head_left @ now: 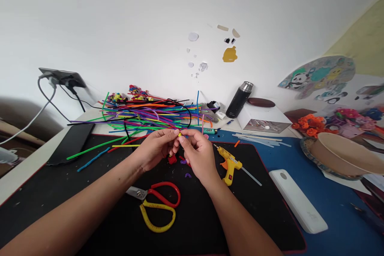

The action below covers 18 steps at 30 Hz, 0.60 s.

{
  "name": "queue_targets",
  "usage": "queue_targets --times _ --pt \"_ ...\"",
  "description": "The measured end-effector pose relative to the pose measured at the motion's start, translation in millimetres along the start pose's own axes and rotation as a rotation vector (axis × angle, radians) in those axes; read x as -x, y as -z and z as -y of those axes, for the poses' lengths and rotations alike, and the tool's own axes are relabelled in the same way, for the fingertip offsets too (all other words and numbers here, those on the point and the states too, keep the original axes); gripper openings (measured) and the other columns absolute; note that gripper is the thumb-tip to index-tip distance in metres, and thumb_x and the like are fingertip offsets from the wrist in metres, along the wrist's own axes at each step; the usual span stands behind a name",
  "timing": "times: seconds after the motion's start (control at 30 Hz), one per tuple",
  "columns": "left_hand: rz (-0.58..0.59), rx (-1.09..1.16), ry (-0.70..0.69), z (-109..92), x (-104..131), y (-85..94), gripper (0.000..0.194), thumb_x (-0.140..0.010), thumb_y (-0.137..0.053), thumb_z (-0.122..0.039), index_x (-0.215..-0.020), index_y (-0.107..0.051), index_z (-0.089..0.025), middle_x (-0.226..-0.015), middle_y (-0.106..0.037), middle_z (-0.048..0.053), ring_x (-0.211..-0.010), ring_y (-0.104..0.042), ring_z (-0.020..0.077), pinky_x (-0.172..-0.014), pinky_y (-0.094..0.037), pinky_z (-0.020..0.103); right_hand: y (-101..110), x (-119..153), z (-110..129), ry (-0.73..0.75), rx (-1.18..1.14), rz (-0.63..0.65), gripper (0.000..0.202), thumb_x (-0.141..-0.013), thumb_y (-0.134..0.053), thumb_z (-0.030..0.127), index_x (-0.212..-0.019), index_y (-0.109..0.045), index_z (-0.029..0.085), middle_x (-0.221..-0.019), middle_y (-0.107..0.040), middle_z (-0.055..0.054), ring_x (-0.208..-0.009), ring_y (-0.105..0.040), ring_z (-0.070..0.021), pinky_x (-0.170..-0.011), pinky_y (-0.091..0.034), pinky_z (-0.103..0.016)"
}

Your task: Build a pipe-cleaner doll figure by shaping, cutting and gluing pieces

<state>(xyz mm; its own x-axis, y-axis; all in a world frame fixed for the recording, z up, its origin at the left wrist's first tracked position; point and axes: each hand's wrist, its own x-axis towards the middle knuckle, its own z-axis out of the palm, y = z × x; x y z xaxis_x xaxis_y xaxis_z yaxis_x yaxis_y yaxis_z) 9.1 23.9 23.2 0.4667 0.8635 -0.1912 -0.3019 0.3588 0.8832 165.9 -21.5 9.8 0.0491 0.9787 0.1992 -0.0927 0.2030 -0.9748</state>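
Small yellow piece (180, 135) sits mid-frame, pinched between thumbs and fingers of left hand (160, 144) and right hand (196, 152), both grips narrow. Its shape is too small to read. Red piece (172, 160) and purple curl (188, 175) lie just below the hands on the black mat (207, 224). Scissors (159, 204) lower centre, glue gun (230, 166) right of the hands, on its side. Pipe cleaners (150, 112) heaped upper left of centre. Risks: a loose pinch could drop the yellow piece among the scraps; right forearm swinging outward could knock the glue gun, maybe hot; can't tell if it's on.
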Motion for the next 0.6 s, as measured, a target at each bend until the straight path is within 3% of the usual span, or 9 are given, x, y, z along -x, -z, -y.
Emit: queue_targets --times 0.3,0.6 --pt "-0.009 -0.113 -0.023 2.1 -0.4 1.4 0.055 -0.070 -0.095 -0.065 -0.068 -0.073 -0.014 -0.058 -0.066 0.003 -0.050 -0.055 0.0096 -0.048 -0.041 0.019 0.5 -0.3 -1.1 -0.004 0.022 -0.016 0.027 -0.095 -0.073 0.047 -0.102 -0.069 0.021 -0.062 -0.061 0.006 -0.043 -0.045 -0.0101 -0.045 -0.036 -0.025" --pt "-0.017 -0.145 -0.032 -3.1 0.0 1.2 0.054 -0.066 -0.098 -0.063 -0.068 -0.075 -0.014 -0.061 -0.067 0.002 -0.051 -0.057 0.0094 -0.048 -0.042 0.019 3.5 -1.7 -5.9 0.022 0.068 -0.020 0.027 -0.096 -0.072 0.048 -0.101 -0.069 0.021 -0.056 -0.056 0.008 -0.042 -0.042 -0.0101 -0.045 -0.035 -0.025"
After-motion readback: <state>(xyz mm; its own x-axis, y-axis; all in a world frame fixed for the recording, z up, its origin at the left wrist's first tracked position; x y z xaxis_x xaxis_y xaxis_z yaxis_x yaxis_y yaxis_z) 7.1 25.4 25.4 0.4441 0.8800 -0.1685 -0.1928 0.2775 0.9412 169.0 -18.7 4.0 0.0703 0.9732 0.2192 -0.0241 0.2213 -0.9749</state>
